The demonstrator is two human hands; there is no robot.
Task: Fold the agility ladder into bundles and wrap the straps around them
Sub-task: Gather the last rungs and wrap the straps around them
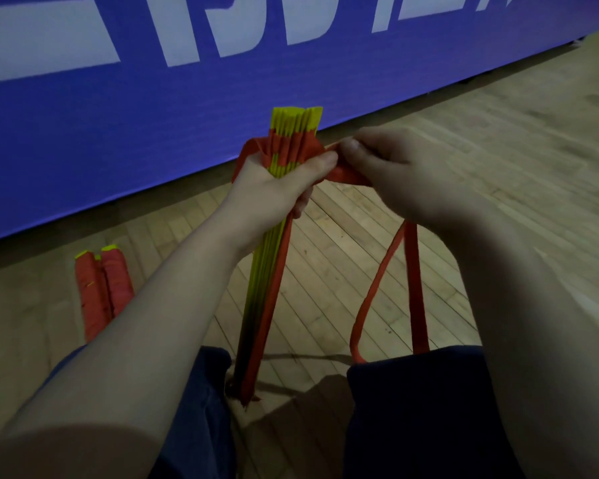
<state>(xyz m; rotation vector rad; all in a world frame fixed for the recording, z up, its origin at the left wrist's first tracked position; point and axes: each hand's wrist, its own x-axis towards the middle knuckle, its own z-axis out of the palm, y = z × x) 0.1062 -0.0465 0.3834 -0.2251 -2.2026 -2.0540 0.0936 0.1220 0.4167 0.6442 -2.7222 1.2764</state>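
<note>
A bundle of yellow ladder rungs (pixel 293 133) stands upright between my knees, its lower end on the floor. My left hand (pixel 274 188) grips the bundle near its top. A red strap (pixel 346 176) crosses the bundle just above that hand. My right hand (pixel 391 167) pinches this strap to the right of the bundle. The rest of the strap (pixel 377 288) hangs from my right hand in a long loop down to my right knee. A second red strap runs down along the bundle's right side.
Two wrapped red bundles (pixel 101 288) with yellow tips lie side by side on the wooden floor (pixel 498 133) at the left. A blue banner with white letters (pixel 118 115) stands along the back. My knees in dark blue trousers (pixel 412 409) frame the bundle.
</note>
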